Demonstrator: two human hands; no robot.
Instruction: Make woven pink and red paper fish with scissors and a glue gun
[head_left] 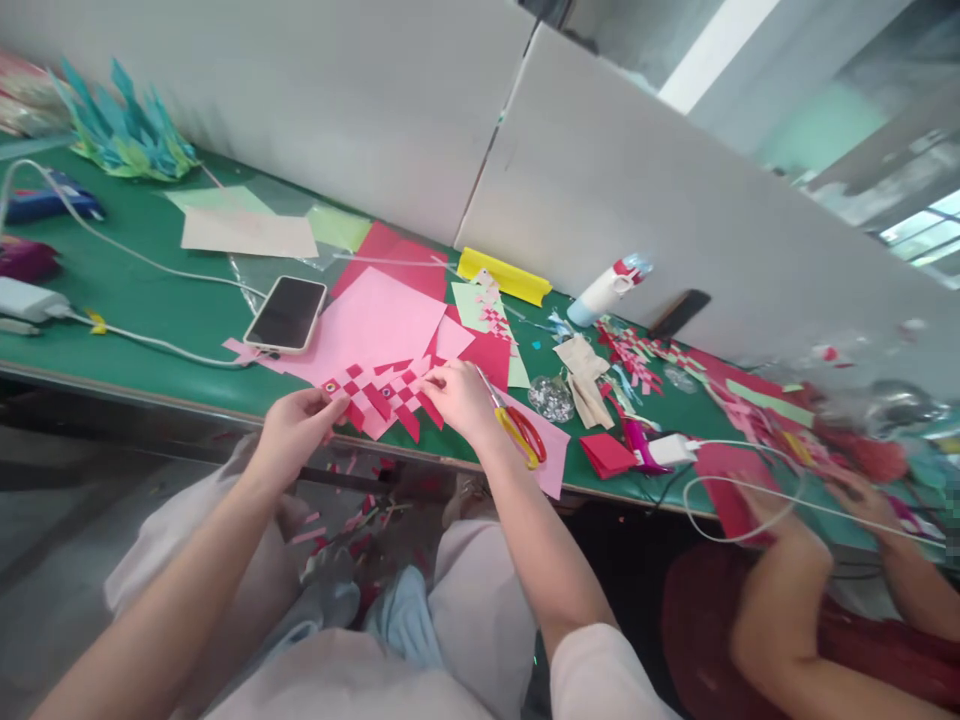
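Two woven fish of pink and red paper strips lie side by side at the table's front edge, each with a round eye. My left hand (300, 425) pinches the head end of the left woven fish (358, 397). On the right woven fish (405, 392), my right hand (455, 392) has its fingers closed at the far end. Pink paper sheets (382, 315) lie behind them. Just right of my right hand are scissors (521, 432) with red and yellow handles, resting on pink paper.
A phone (286, 314) with a white cable lies left of the pink sheets. Farther right are a white bottle (606, 292), a dish of small beads (551, 399) and a red folded paper (607, 455). Another person's hands and arms work at the right.
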